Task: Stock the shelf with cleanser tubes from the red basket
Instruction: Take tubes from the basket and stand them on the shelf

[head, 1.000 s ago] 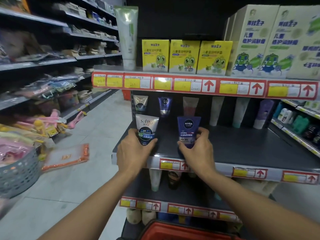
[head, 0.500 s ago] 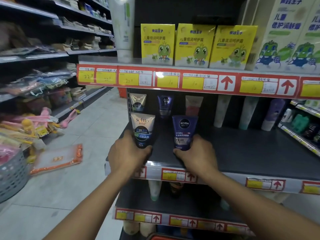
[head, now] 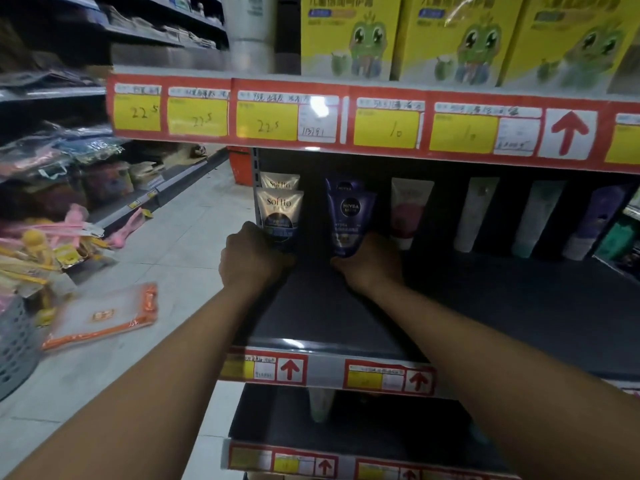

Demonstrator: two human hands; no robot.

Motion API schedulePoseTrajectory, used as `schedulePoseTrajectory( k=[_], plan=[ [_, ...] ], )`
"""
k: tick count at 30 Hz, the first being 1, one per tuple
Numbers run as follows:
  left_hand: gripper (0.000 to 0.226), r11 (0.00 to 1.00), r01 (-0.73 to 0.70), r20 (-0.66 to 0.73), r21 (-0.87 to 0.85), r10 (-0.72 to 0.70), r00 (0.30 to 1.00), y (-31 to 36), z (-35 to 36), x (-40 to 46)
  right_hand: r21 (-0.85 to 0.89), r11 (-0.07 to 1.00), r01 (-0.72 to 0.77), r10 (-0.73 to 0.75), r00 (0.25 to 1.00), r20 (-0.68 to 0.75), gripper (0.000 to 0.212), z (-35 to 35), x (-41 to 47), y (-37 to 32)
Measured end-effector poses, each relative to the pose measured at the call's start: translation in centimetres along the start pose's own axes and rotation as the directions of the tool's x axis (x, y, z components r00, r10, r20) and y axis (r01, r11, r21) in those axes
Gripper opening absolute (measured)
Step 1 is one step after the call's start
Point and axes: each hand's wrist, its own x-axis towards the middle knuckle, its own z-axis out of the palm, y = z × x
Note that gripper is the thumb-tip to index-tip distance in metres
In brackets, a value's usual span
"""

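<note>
My left hand [head: 254,259] grips the base of a cream and black Softto cleanser tube [head: 280,216], held upright deep on the dark middle shelf [head: 485,306]. It stands just in front of another Softto tube [head: 278,181]. My right hand [head: 369,266] holds a blue Nivea tube [head: 349,223] upright beside it, in front of a second Nivea tube [head: 343,185]. The red basket is out of view.
A pink tube [head: 408,213], pale tubes [head: 476,216] and a purple tube [head: 595,223] line the shelf's back wall. Yellow frog boxes [head: 453,36] sit on the upper shelf above red price labels [head: 266,112]. An orange packet [head: 104,315] and a grey basket [head: 15,348] lie on the aisle floor, left.
Both hands have pushed their tubes from the shelf's front edge back toward the rear row. The camera has moved closer and the red basket has dropped out of view.
</note>
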Motion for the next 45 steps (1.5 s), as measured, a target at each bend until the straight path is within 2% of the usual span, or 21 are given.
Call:
schedulePoseTrajectory(
  k=[4, 9, 15, 19, 23, 27, 30, 33, 37, 42, 45],
  plan=[
    [0.066, 0.999, 0.024, -0.009, -0.025, -0.024, 1.000, -0.4, 1.0, 1.8, 0.006, 1.000, -0.024, 0.024, 1.000, -0.006, 0.049, 0.9, 1.4, 0.2],
    [0.065, 1.000, 0.024, -0.058, -0.016, -0.025, 0.998, -0.8, 2.1, 2.4, 0.016, 1.000, -0.011, 0.012, 0.999, -0.043, 0.046, 1.7, 2.0, 0.7],
    [0.066, 1.000, -0.027, -0.041, 0.011, 0.027, 0.999, -0.9, 2.5, 2.5, 0.071, 0.997, -0.020, 0.023, 0.999, -0.044, 0.063, 2.3, 2.3, 0.8],
    [0.073, 1.000, -0.022, -0.018, -0.009, 0.021, 1.000, -0.8, 2.1, 1.9, 0.025, 0.999, -0.033, 0.034, 0.999, -0.026, 0.072, 1.5, 1.6, 1.0],
    [0.074, 0.998, -0.048, 0.006, 0.042, 0.048, 0.999, -0.5, 0.7, 0.4, -0.013, 1.000, 0.002, -0.002, 1.000, 0.016, 0.079, 0.0, -0.2, 1.6],
    [0.057, 0.986, -0.119, 0.126, 0.121, 0.103, 0.987, 0.3, -1.2, -1.9, -0.067, 0.998, 0.021, -0.017, 0.998, 0.054, 0.069, -2.6, -2.8, 2.6],
    [0.043, 0.970, -0.183, 0.133, 0.158, 0.162, 0.978, 1.5, -2.8, -5.0, -0.110, 0.994, 0.020, -0.013, 0.998, 0.064, 0.062, -5.1, -5.0, 3.2],
    [0.023, 0.968, -0.222, 0.118, 0.116, 0.208, 0.971, 2.9, -3.8, -8.8, -0.142, 0.989, 0.032, -0.028, 0.999, 0.031, 0.052, -7.7, -7.5, 4.2],
    [0.022, 0.970, -0.229, 0.144, 0.077, 0.216, 0.966, 4.3, -4.3, -13.7, -0.158, 0.986, 0.057, -0.059, 0.998, -0.006, 0.036, -11.2, -11.4, 6.2],
    [0.018, 0.956, -0.284, 0.138, 0.077, 0.272, 0.953, 6.0, -4.7, -19.9, -0.125, 0.990, 0.061, -0.070, 0.995, -0.065, 0.029, -14.5, -16.2, 9.0],
    [0.026, 0.954, -0.290, 0.149, 0.077, 0.277, 0.949, 6.5, -4.5, -23.5, -0.089, 0.995, 0.054, -0.062, 0.994, -0.087, 0.028, -16.2, -19.1, 10.6]
  ],
)
